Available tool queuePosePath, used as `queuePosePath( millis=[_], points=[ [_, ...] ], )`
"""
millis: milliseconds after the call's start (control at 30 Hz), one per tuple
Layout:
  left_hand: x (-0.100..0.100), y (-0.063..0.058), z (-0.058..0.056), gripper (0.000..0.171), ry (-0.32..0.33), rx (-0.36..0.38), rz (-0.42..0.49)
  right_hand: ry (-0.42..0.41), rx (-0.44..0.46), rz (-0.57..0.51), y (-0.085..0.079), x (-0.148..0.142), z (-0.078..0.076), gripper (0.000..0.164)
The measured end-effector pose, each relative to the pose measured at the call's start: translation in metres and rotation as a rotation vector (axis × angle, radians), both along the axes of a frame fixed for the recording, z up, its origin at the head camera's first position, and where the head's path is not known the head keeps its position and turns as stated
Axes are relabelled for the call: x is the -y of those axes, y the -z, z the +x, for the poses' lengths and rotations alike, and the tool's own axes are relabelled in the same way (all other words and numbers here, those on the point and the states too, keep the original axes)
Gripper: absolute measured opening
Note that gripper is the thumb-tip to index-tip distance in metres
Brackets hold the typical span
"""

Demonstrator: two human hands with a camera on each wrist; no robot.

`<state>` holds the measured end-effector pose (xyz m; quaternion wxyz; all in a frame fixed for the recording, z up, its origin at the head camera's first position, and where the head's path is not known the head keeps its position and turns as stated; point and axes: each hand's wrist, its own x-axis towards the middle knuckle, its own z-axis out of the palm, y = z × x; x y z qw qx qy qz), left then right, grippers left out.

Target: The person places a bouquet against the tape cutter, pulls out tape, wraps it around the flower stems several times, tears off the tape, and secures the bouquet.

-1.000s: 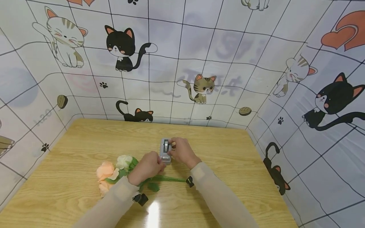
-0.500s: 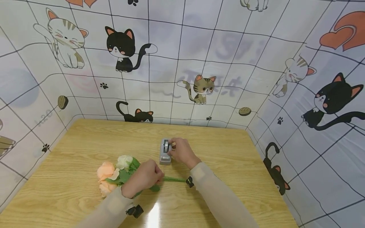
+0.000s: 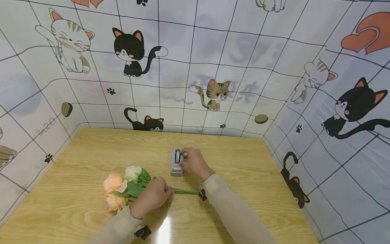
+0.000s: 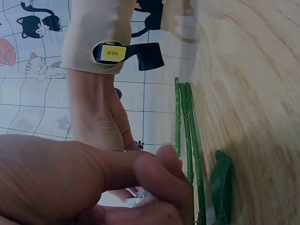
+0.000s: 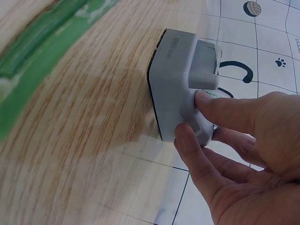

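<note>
As the head view shows from above, my right hand [image 3: 196, 164] holds the grey tape dispenser [image 3: 176, 170], its fingers [image 5: 225, 110] bent against the casing, one tip beside the recess and another on the side wall. My left hand [image 3: 153, 194] is curled in, thumb and forefinger together, over the green stems [image 3: 186, 191]; I cannot tell whether anything thin lies between those tips. The dispenser sits upright on the wood-grain surface [image 3: 237, 152], beyond the stems, a tape roll [image 3: 177, 157] seated in its slot. Leftward along the stems come green leaves [image 3: 133, 189], then peach blooms [image 3: 112, 182] and a white bloom [image 3: 133, 173]. Cream sleeves [image 3: 239, 213] cover my forearms, with a black device [image 3: 142, 232] at each cuff. Outermost, a white sheet [image 3: 179, 44] printed with cats and dark grid lines stands behind the far edge and along the sides.
</note>
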<state>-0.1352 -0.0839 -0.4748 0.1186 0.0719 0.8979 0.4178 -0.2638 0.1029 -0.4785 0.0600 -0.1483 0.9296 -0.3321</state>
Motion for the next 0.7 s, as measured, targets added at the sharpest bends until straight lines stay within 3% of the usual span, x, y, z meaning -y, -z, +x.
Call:
queuePosePath(
  millis=[167,400,500,700],
  points=[
    [0.0,0.01,-0.002,0.061,0.019,-0.018,0.009,0.009,0.016,-0.004,0.0,0.0,0.001,0.053],
    [0.004,0.06,-0.023,0.069,0.036,-0.066,-0.067,-0.001,0.009,-0.017,-0.001,-0.001,0.002,0.052],
    [0.004,0.073,-0.028,0.065,0.018,-0.094,-0.108,-0.003,0.011,-0.02,-0.001,-0.001,0.002,0.053],
    [-0.002,0.062,-0.022,0.052,0.003,-0.122,-0.172,0.001,0.012,-0.015,-0.001,0.001,0.003,0.053]
  ],
)
